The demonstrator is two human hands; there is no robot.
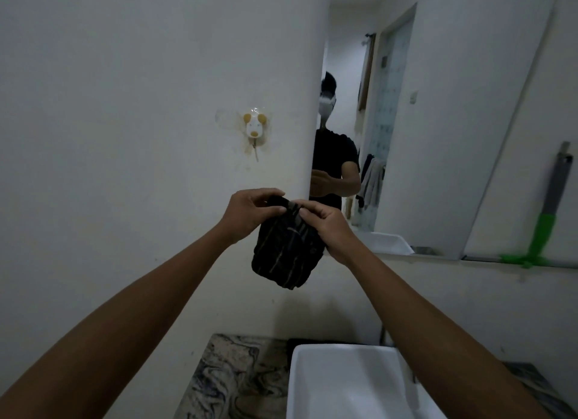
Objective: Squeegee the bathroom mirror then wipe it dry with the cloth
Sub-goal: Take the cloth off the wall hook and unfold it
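Observation:
A dark cloth (286, 256) with pale stripes hangs folded in front of me, above the sink. My left hand (250, 213) pinches its top edge from the left, and my right hand (328, 227) grips the same edge from the right. The bathroom mirror (422, 137) fills the wall to the right and reflects a person in a black shirt. A squeegee (545, 224) with a grey handle and green head leans on the ledge at the mirror's lower right; neither hand touches it.
A white rectangular sink (344, 384) sits below on a marbled counter (234, 375). A small animal-shaped hook (255, 127) is stuck on the white wall left of the mirror. A narrow ledge (438, 256) runs under the mirror.

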